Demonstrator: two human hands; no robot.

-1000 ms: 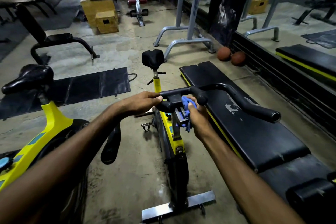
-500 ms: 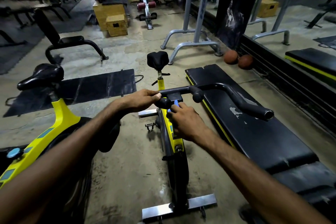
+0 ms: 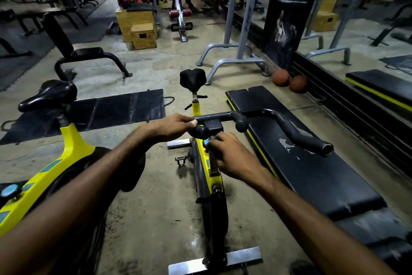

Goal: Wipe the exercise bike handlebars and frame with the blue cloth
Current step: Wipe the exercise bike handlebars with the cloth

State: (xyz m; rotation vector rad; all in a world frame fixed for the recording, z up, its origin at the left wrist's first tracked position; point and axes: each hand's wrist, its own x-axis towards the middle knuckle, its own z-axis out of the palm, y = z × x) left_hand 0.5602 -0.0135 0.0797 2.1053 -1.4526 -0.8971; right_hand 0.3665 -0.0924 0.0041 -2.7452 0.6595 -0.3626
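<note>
Head view of a yellow spin bike (image 3: 201,156) seen from its front end, saddle (image 3: 192,79) farthest from the camera. The left hand (image 3: 172,126) grips the left part of the black handlebars (image 3: 278,122), fingers curled together over the bar and thumb tip resting beside the rounded bar end. The right hand (image 3: 231,156) lies just below the handlebar clamp, fingers bunched and closed on the blue cloth (image 3: 206,141), of which only a small patch shows at the fingertips; the cloth is pressed against the handlebar stem where it meets the yellow frame. The stem and frame run along the view's near–far line, sloping down toward the camera and the steel front stabiliser (image 3: 240,257), so the unwiped length lies beneath and behind the right palm. The likely next stroke therefore follows that long axis, drawn back toward the person by the right hand, which is the nearer one, while the left steadies the bars.
</note>
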